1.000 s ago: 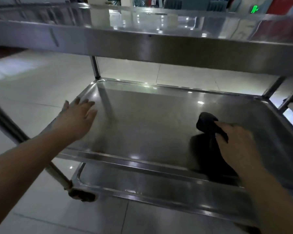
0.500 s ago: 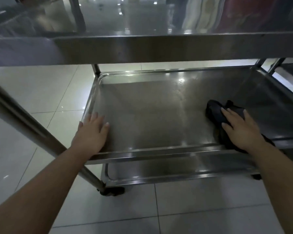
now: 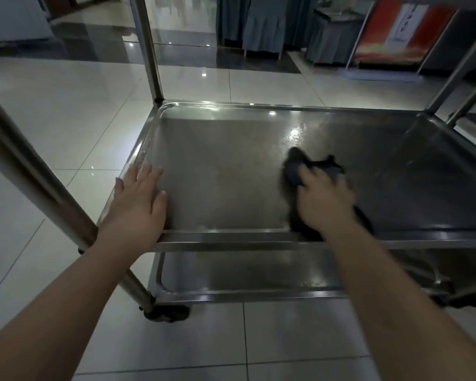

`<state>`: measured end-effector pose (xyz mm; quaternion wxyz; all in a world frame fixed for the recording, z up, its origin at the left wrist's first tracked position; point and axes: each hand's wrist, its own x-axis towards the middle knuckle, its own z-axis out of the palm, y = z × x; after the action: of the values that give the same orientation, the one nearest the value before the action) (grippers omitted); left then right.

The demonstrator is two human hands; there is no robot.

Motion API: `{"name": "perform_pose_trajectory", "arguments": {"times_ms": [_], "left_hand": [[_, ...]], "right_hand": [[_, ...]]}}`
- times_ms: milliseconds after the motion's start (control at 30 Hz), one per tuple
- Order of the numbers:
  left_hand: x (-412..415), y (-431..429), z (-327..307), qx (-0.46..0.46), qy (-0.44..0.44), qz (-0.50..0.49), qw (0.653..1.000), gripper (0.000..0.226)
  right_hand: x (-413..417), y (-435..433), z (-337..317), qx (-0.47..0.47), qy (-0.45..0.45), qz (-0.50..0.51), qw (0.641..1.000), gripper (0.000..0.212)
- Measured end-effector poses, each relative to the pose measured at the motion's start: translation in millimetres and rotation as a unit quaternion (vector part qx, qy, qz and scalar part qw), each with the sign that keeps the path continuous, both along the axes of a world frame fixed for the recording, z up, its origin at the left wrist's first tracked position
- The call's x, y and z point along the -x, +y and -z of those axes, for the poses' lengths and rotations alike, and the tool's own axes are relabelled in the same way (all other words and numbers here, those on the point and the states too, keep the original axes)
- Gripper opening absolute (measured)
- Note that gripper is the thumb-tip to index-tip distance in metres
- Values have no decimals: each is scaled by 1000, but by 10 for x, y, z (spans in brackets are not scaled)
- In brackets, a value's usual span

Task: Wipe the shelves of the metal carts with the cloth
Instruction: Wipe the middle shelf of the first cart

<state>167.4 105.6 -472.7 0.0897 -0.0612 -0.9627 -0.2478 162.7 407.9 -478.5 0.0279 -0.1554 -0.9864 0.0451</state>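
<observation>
Cloth (image 3: 322, 167) sits mid-way along the shelf (image 3: 226, 149) under the right hand (image 3: 323, 200), fingers pressing it fairly flat though blurry, left hand (image 3: 138, 199) spread open bracing the near-left corner, so I'd run overlapping strokes to the far rim.

I can read no text, number or brand anywhere in my head view. The one thing that looks like a sign is the red and white board (image 3: 404, 31) standing on the floor at the far right, beyond the metal cart (image 3: 231, 239). The dark marks on its white middle stripe are too small and blurred for me to make out. The cart's rims and posts show me only bare, shiny steel with glare spots, nothing lettered.
</observation>
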Motion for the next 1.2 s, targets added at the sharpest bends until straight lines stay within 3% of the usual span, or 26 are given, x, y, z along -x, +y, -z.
{"name": "perform_pose_trajectory", "arguments": {"times_ms": [67, 167, 333, 433, 633, 767, 833, 967, 1100, 1200], "left_hand": [[3, 0, 0, 3, -9, -1, 1000, 49], [2, -6, 3, -2, -24, -3, 1000, 50], [-14, 6, -50, -24, -60, -28, 998, 50], [4, -14, -43, -16, -60, -32, 998, 49], [77, 8, -103, -45, -82, -58, 994, 48], [83, 48, -137, -84, -50, -70, 993, 44], [73, 31, -116, -98, -40, -73, 992, 44], [47, -6, -121, -153, -42, -94, 983, 43], [69, -8, -89, -166, -31, -94, 981, 44], [116, -29, -38, -171, -21, -83, 982, 49]], "right_hand": [[112, -745, 15, -14, -27, -47, 998, 56], [123, -1613, -16, 63, -29, -144, 987, 59], [172, -1539, 27, 109, 3, -230, 967, 54], [367, -713, 155, 85, 6, -187, 979, 54], [97, 1184, -82, 50, 18, 9, 999, 50], [120, 1552, -115, 66, 0, 143, 988, 51], [258, 1359, -131, 78, -12, 161, 984, 54], [688, 464, -205, 78, -36, 76, 993, 59], [866, -975, -156, 38, -27, -93, 995, 59], [728, -1938, -64, 69, -17, -215, 974, 59]]}}
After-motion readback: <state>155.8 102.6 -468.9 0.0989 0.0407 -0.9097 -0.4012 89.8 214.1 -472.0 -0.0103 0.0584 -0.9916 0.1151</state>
